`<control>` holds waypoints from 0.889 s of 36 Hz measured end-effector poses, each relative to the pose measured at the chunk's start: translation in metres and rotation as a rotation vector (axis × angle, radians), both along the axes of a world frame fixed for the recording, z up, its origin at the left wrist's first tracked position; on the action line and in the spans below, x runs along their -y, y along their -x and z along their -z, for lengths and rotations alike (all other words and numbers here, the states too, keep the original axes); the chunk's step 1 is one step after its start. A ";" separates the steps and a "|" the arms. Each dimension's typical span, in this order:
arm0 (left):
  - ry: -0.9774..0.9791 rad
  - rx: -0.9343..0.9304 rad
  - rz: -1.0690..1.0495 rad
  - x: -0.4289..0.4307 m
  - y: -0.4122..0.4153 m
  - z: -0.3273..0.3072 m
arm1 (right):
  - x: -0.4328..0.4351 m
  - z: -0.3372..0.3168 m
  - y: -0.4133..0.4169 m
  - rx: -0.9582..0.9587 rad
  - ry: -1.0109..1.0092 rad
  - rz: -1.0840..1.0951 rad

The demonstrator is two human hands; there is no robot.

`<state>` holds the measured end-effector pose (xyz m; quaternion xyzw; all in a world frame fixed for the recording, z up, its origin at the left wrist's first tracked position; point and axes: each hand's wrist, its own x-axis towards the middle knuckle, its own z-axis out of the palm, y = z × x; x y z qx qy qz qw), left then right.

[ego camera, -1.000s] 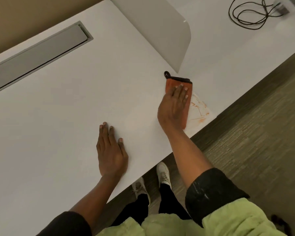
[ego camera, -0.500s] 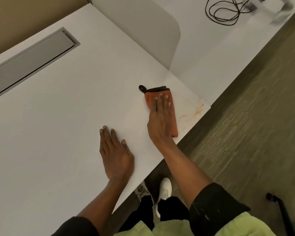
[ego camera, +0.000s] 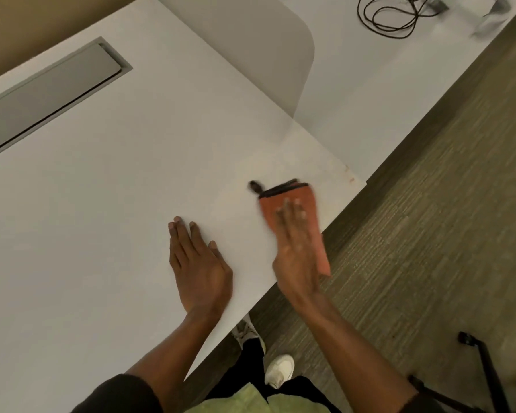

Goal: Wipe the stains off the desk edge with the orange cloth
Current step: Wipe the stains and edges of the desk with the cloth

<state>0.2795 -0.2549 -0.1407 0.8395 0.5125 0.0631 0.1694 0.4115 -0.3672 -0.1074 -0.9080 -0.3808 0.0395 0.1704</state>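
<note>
The folded orange cloth (ego camera: 289, 201), with a dark trim and hanging loop, lies at the white desk (ego camera: 108, 204) edge, its near end overhanging the edge. My right hand (ego camera: 295, 254) presses flat on it, blurred by motion. Faint orange stains (ego camera: 349, 175) show near the desk's right corner, beyond the cloth. My left hand (ego camera: 195, 263) rests flat on the desk with fingers apart, holding nothing, left of the cloth.
A grey cable tray lid (ego camera: 48, 93) is set into the desk at the back left. A rounded divider panel (ego camera: 265, 52) stands behind the corner. A black coiled cable (ego camera: 390, 16) lies on the neighbouring desk. A black chair base (ego camera: 486, 368) sits on the carpet.
My right hand has dragged the cloth from the stained corner back toward me along the edge. The orange marks have faded to faint traces. My left hand has stayed put.
</note>
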 end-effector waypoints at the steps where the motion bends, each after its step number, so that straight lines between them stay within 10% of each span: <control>1: -0.001 0.002 0.000 0.000 0.000 0.000 | -0.002 0.002 0.005 0.004 -0.008 -0.099; 12: 0.016 0.008 -0.012 0.001 -0.002 -0.006 | 0.017 -0.014 -0.067 0.028 0.019 0.215; 23: 0.008 0.014 -0.006 0.002 -0.001 -0.006 | -0.023 -0.004 0.014 0.008 0.054 -0.351; 32: 0.017 0.017 0.000 0.001 0.000 -0.007 | -0.011 -0.017 -0.067 0.015 0.015 0.143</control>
